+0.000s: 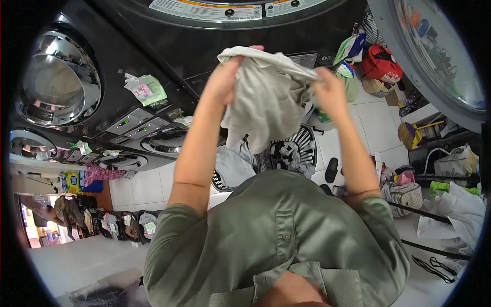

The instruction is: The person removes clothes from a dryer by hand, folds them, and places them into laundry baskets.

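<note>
A pale grey, cloth garment (271, 97) hangs in folds between my two hands, in front of the black machines; its exact kind does not show. My left hand (227, 79) is closed on its upper left edge, partly covered by the fabric. At the upper right corner, my right hand (330, 91) grips the same edge, slightly blurred. Below the cloth stands a black laundry basket (308, 135) with dark and grey clothes in it. Beside it, another basket (219, 181) holds white laundry (232, 163).
Stacked black washers or dryers (133, 66) fill the front and left, some with notes taped on. A round glass door (440, 56) swings out at upper right. Bags, including a red bag (381, 64), and a dark slipper (332, 170) lie on the white tiled floor (368, 123).
</note>
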A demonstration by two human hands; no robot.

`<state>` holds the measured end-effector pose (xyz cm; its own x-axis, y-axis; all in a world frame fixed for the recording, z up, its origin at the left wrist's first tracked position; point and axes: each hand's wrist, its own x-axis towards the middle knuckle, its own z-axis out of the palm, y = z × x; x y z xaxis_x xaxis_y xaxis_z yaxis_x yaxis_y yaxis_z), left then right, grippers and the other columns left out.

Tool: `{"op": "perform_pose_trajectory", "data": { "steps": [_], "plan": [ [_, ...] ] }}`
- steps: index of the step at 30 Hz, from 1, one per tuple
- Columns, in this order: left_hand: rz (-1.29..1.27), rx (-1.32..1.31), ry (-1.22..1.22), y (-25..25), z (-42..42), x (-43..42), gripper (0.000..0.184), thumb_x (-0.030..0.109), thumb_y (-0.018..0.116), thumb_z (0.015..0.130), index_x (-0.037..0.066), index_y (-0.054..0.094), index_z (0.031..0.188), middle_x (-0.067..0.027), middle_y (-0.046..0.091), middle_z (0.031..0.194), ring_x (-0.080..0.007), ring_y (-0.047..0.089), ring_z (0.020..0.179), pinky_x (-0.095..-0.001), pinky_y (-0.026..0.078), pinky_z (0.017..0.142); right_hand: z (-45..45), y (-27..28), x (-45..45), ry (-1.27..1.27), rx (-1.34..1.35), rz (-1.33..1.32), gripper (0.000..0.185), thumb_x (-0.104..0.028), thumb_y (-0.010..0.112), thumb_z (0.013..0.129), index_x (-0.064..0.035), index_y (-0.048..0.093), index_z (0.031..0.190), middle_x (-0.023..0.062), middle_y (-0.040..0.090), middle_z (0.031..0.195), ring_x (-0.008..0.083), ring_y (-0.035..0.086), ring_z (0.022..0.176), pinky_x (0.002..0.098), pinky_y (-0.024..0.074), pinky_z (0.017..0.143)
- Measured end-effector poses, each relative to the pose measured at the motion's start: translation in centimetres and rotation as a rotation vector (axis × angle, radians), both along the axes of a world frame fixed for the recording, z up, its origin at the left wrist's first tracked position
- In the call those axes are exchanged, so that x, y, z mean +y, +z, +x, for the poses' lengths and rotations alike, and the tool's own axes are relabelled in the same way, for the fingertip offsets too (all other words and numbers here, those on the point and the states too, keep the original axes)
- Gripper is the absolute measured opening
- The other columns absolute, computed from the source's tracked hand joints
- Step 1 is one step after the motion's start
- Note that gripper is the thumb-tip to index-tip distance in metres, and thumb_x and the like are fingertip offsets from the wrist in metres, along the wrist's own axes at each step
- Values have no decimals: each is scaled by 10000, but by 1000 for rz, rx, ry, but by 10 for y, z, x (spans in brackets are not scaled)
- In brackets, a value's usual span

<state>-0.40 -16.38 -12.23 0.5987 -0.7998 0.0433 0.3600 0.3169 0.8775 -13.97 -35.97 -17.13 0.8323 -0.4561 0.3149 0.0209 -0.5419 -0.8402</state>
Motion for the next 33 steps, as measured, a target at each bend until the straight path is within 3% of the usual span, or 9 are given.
{"op": "perform_pose_trajectory", "data": {
  "steps": [4, 7, 12, 16, 22, 26, 28, 31, 33],
  "plan": [
    [431, -543, 92, 3, 26, 38, 229, 98, 602, 761, -5, 582, 965, -25, 604, 881, -100, 554, 771, -226, 441, 706, 19, 50, -49, 59, -174, 644, 175, -73, 473, 754, -18, 525, 911, 55, 544, 664, 131, 498, 573, 283, 430, 586],
    [730, -617, -274, 11, 39, 65, 152, 100, 622, 737, 21, 609, 867, 20, 587, 744, -53, 506, 625, -183, 415, 551, 23, 80, -77, 698, -40, 1219, 174, -189, 402, 832, -91, 434, 692, -25, 336, 492, 108, 332, 406, 257, 360, 482],
    [583, -707, 202, 5, 50, 93, 97, 80, 571, 778, 23, 578, 857, 14, 549, 718, -53, 471, 620, -187, 392, 563, 39, 98, -47, 407, 192, 950, 178, -192, 414, 841, -53, 492, 763, -26, 398, 484, 71, 356, 394, 220, 309, 402],
    [396, -566, 56, 17, -19, 36, 202, 166, 549, 808, 6, 594, 922, -63, 619, 831, -134, 595, 777, -253, 461, 688, 56, 99, 21, 607, 200, 907, 138, -83, 431, 809, -2, 472, 912, 213, 582, 972, 196, 580, 676, 317, 494, 625],
    [17, -585, 224, -31, -28, -35, 415, 190, 487, 841, 14, 395, 1206, -82, 509, 1094, -150, 499, 940, -254, 406, 810, 27, 113, 61, 764, 50, 888, 282, -151, 575, 784, -14, 509, 1021, 48, 568, 896, 137, 541, 823, 267, 434, 742],
    [-192, -193, -119, 33, -26, -9, 538, 435, 412, 857, 51, 391, 1234, -89, 524, 1092, -160, 503, 993, -321, 421, 797, 3, 71, 61, 8, -528, -257, 402, -131, 627, 723, 24, 468, 1058, 155, 506, 993, 208, 510, 915, 294, 420, 751],
    [-279, -146, -243, 40, -31, -10, 548, 433, 447, 840, 57, 393, 1235, -94, 539, 1073, -156, 508, 978, -319, 423, 771, 2, 15, 85, 1, -447, -155, 405, -110, 622, 721, 7, 451, 1068, 136, 488, 1019, 204, 504, 913, 296, 422, 746],
    [235, -304, -329, 4, -48, -32, 496, 270, 509, 841, 27, 342, 1239, -166, 507, 1124, -189, 522, 978, -251, 427, 713, 7, -24, 101, 190, -215, 900, 402, -26, 571, 693, -5, 438, 1073, 75, 500, 977, 149, 503, 881, 259, 427, 727],
    [116, -134, -86, -9, -47, -28, 453, 213, 551, 813, 20, 383, 1186, -141, 524, 1083, -174, 521, 961, -268, 429, 725, 17, -26, 82, 234, -215, 647, 429, -23, 573, 664, -20, 449, 1074, 69, 527, 941, 149, 531, 833, 257, 437, 697]
  ]
}}
